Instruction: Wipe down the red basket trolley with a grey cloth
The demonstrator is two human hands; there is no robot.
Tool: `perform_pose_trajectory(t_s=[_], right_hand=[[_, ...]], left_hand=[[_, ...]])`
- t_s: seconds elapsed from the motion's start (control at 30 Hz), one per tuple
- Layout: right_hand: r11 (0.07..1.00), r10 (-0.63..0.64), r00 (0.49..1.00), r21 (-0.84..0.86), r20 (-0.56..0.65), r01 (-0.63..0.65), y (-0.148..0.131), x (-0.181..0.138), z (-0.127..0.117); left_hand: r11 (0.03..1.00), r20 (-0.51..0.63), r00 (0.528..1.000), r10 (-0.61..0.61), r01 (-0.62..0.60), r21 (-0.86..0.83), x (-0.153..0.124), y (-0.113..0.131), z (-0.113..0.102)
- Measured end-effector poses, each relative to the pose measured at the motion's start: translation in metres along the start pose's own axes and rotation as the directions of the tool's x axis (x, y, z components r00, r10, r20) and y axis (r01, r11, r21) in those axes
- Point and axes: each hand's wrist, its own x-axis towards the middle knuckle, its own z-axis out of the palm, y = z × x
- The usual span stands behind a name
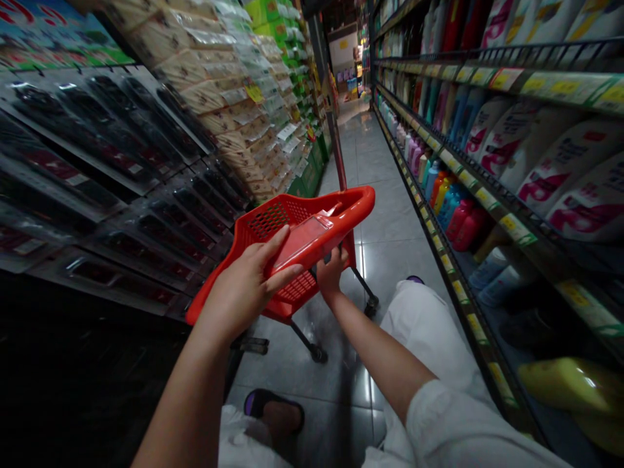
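A red plastic shopping cart (287, 289) with a perforated basket and dark legs on casters stands tilted in my view. My left hand (241, 286) straddles the near end of its handle, index finger and thumb on either side of a flat panel (302, 240) under clear film. The other fingers of that hand are hidden. Lower and to the right, my right hand (334, 268) has its fingers curled against the cart just below the handle's edge. What exactly those fingertips grip is partly hidden.
Shelves of bottles (560, 162) with price strips line the right side. Packaged goods (234, 91) are stacked on the left, beside hanging blister packs (112, 123). A tiled aisle (377, 169) runs ahead. A slippered foot (277, 413) is close behind the cart.
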Motion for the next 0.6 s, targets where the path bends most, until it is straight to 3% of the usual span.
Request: perform_pose_trajectory(t_s=[0.1, 0.2, 0.3, 0.37, 0.5, 0.6], right_hand=[[0.987, -0.16, 0.987, -0.017, 0.019, 0.16, -0.017, -0.015, 0.003], [0.98, -0.188, 0.976, -0.043, 0.112, 0.194, 0.0, -0.032, -0.002], [0.998, -0.059, 0.963, -0.014, 0.262, 0.065, 0.041, -0.048, -0.014], [0.998, 0.063, 0.952, -0.02, 0.298, -0.059, 0.07, -0.054, -0.023], [0.989, 0.148, 0.96, -0.044, 0.239, -0.142, 0.109, -0.049, -0.035], [0.977, 0.212, 0.971, -0.044, 0.115, -0.208, 0.125, -0.025, -0.03]], left_hand=[[0.999, -0.027, 0.999, -0.03, 0.031, 0.021, -0.006, 0.004, 0.001], [1.0, -0.05, 0.999, -0.01, 0.01, 0.012, -0.007, 0.009, 0.003], [1.0, -0.065, 0.998, 0.02, -0.02, -0.002, -0.003, 0.006, 0.004], [1.0, -0.071, 0.997, 0.029, -0.029, -0.007, 0.0, 0.0, 0.003], [1.0, -0.059, 0.998, 0.023, -0.024, -0.016, 0.007, -0.015, 0.0], [1.0, -0.054, 0.999, 0.001, -0.002, -0.021, 0.01, -0.021, 0.0]])
